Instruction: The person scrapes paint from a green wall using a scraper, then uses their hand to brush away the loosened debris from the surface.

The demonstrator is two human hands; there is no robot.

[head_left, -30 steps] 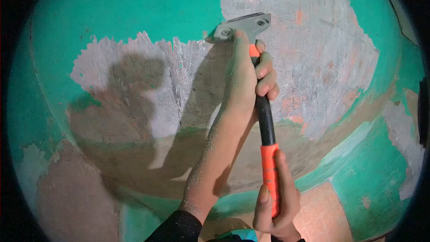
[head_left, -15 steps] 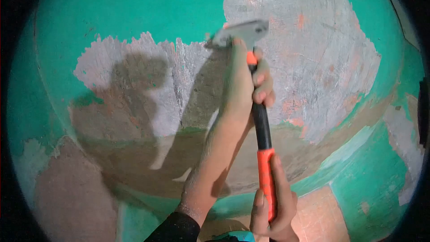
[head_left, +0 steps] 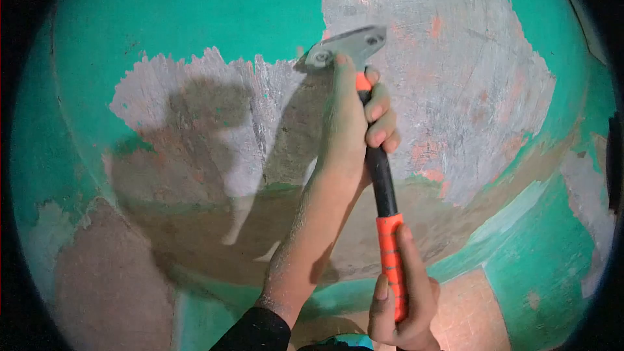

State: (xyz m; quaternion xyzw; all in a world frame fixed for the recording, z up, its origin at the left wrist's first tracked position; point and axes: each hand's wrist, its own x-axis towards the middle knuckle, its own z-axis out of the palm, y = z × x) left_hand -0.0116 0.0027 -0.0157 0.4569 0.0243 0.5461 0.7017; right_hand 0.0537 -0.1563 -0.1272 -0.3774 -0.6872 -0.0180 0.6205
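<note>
Since a second ago your scraper (head_left: 374,149) blade has crept slightly up-left on the wall (head_left: 162,19). Scraper: long axis near upright; left hand (head_left: 354,123) wrapped tight near the blade, right hand (head_left: 400,299) clenched on the grip below.

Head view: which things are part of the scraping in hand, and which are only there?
In use: scraper, gripped by left hand near the blade and right hand low on the handle; green paint; bare scraped patch.
Only there: shadow; black sleeve.

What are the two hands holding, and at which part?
A scraper: the left hand grips its neck below the blade, the right hand its orange handle end.
</note>
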